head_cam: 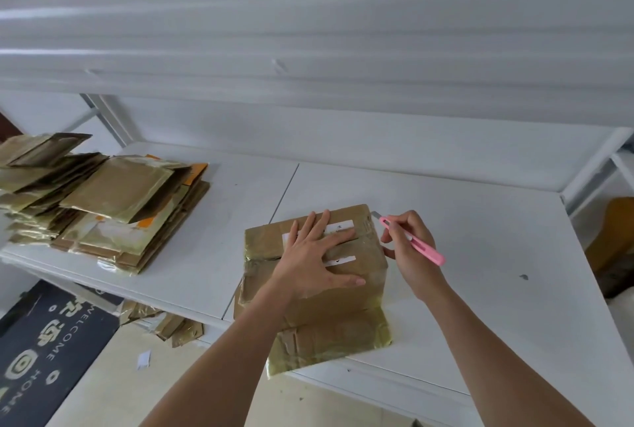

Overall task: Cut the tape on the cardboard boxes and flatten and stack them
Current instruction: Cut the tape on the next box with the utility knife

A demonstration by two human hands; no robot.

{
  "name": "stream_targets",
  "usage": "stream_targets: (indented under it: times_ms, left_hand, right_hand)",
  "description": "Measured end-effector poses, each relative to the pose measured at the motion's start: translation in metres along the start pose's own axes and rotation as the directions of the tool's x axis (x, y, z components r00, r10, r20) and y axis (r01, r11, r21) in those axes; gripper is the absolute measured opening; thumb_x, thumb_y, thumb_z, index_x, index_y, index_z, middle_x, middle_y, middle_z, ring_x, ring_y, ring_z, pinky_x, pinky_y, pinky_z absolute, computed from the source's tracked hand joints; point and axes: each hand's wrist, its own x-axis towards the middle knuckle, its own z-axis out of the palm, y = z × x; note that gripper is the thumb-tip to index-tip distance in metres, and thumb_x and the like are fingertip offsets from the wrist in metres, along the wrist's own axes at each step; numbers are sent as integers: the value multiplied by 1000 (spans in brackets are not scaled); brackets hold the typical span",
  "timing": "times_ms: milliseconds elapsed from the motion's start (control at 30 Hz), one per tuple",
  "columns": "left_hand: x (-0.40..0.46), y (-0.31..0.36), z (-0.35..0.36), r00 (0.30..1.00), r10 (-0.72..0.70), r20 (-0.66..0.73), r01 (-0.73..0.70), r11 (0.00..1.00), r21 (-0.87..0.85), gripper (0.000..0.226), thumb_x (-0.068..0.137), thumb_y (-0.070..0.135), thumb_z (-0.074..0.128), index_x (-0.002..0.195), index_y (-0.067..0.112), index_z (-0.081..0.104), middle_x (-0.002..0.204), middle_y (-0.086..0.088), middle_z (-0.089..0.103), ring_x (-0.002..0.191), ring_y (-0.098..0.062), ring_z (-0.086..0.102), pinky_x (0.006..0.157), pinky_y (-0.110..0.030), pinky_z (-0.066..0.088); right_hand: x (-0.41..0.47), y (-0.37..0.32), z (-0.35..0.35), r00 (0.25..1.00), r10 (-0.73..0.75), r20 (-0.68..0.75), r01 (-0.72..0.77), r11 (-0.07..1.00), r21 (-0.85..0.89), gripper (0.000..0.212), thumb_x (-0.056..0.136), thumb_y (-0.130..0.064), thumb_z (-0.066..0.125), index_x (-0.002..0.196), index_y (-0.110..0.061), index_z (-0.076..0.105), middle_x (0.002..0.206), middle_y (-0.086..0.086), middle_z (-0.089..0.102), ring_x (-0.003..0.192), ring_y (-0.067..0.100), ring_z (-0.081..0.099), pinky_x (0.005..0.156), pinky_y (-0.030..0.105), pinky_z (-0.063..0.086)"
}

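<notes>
**So, box-cutting session: taped box on the tabletop**

Right now the taped cardboard box [343, 292] is sitting upright on the white tabletop [480, 255], close to the near edge, with one shiny taped flap sticking out flat toward the camera. Left hand [310, 256] is lying spread open on top of the box, palm down, fingers fanned across the white labels, thumb pointing toward the box's right side. Right hand [410, 243] is hovering just beside the box's far right corner, fingers pinching a pink utility knife [413, 239] like a pen. Its little metal blade is pointing at that top corner; can't tell if it's actually touching the tape.

Way off to the left of the box, a stack of flattened boxes [113, 207] is piling up on the same tabletop, glossy with tape. Below the box's left side, on the floor, a few cardboard scraps [171, 327] are lying next to a dark welcome mat [51, 341].
</notes>
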Motion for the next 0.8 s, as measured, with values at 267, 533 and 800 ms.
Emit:
stream_targets:
  times_ms: [267,533,800]
  left_hand:
    - [0,0,2,1000,8,-11,-8,1000,-21,102,50,99,39,143,59,25,163,10,-9,147,-9,-22,117,-39,-18]
    - [-1,0,2,1000,-3,1,3,1000,-18,97,56,92,49,143,58,26,162,12,-11,145,-8,-25,116,-38,-20]
    - [0,0,3,1000,0,-3,0,1000,-12,103,50,98,40,144,57,26,162,12,-11,144,-7,-26,114,-36,-21]
  right_hand:
    - [1,-9,-15,991,12,132,-5,999,-48,17,100,-13,53,87,-4,50,78,11,56,76,17,60,74,38,61]
    - [-15,-8,-27,986,5,166,7,997,-71,17,100,-8,53,84,-6,49,76,12,56,74,20,60,74,38,61]
    - [-36,-12,-33,977,23,214,-19,1000,-24,17,99,-3,52,83,0,45,75,14,54,75,19,60,79,36,60]
